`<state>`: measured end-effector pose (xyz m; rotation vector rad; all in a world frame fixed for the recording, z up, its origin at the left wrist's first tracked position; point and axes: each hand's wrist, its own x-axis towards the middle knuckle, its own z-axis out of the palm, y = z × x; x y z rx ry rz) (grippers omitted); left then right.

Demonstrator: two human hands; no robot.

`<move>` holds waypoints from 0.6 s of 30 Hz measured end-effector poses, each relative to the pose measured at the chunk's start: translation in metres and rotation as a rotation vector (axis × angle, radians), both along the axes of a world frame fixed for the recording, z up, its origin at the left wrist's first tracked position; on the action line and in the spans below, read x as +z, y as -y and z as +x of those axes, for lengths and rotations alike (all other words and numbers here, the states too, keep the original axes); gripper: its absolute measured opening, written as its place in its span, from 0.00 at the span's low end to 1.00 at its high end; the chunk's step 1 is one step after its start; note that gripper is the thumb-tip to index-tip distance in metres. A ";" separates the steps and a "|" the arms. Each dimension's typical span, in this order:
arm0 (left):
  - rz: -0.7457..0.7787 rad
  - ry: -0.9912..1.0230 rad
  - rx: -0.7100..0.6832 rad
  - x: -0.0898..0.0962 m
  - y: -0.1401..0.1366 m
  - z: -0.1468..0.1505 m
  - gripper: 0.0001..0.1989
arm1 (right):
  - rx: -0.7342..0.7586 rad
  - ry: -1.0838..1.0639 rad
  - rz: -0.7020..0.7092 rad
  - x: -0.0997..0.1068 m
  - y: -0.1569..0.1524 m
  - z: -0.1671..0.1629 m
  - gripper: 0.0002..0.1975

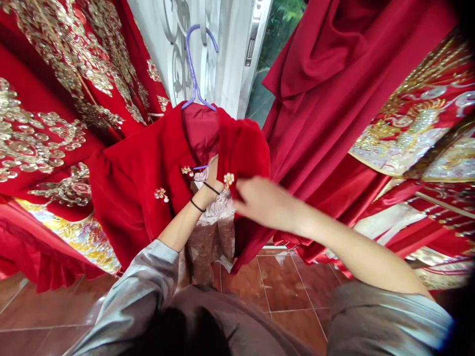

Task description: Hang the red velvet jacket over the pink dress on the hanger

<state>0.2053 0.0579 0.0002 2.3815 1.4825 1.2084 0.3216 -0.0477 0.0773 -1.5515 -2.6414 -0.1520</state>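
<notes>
A red velvet jacket (137, 163) hangs before me on a purple wire hanger (193, 74), its front parted. Small gold flower-shaped fasteners (161, 194) sit along its front edges. My left hand (213, 173), with two black bands at the wrist, reaches into the opening; its fingers are hidden behind the jacket's right-side front panel. My right hand (265, 202) is curled at the outside of that same panel, near a flower fastener (229, 179), its thumb and fingers closed on the velvet, slightly blurred. Pale pinkish fabric (211, 232) shows through the gap below my left wrist.
Red garments with gold sequin embroidery (40, 143) hang close on the left. Plain dark red cloth (315, 99) and another embroidered garment (404, 123) crowd the right. Behind the hanger stands a white metal door (230, 54) with scrollwork. Reddish-brown tiles (285, 282) cover the floor.
</notes>
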 end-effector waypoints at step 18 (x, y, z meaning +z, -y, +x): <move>0.316 -0.094 0.570 0.007 0.026 -0.208 0.22 | 0.212 -0.607 0.533 -0.025 -0.122 0.033 0.20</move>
